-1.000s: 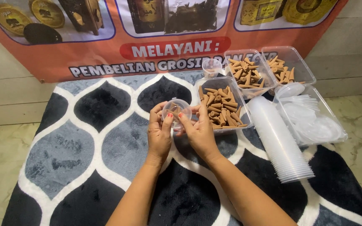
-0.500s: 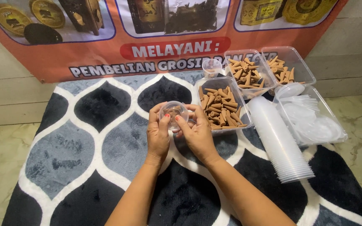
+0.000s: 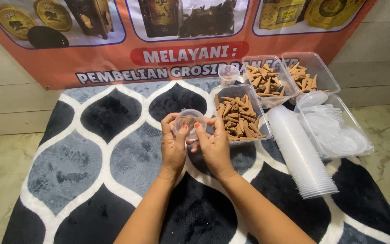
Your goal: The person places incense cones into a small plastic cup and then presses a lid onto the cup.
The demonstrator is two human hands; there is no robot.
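Head view: left hand (image 3: 173, 147) and right hand (image 3: 214, 147) both closed around small clear lidded cup (image 3: 188, 122). Held just left of nearest tray of brown cones (image 3: 239, 116). Stack of clear cups (image 3: 299, 153) lying right of that tray.

Both forearms are bare — no sleeves, watch or bracelets show. The left hand (image 3: 173, 147) and the right hand (image 3: 214, 148) wear no rings that can be seen — only red polish on the thumbnails.
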